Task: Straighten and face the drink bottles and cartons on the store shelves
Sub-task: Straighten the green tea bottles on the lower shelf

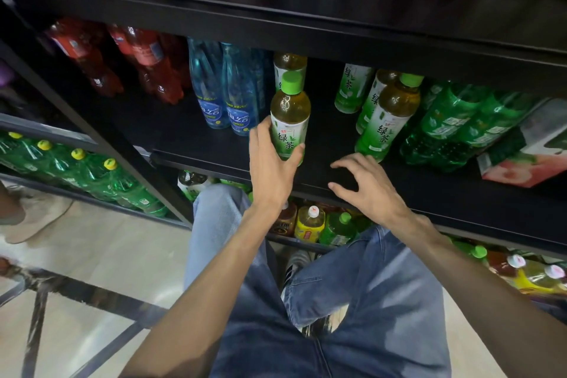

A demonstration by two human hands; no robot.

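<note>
My left hand point(270, 169) grips a green tea bottle point(290, 115) with a green cap, upright at the front edge of the black middle shelf point(399, 187), its label facing me. My right hand point(366, 184) hovers over the shelf edge to the right, fingers spread, holding nothing. Another green tea bottle point(388, 120) stands just beyond that hand, with two more behind it. One further green tea bottle point(288, 66) stands behind the held one.
Blue water bottles point(224, 92) stand left of the held bottle, red soda bottles point(132, 61) further left. Dark green bottles point(460, 126) and a peach carton point(527, 147) sit at the right. Below are mixed bottles point(310, 222). My jeans-clad knees press near the lower shelf.
</note>
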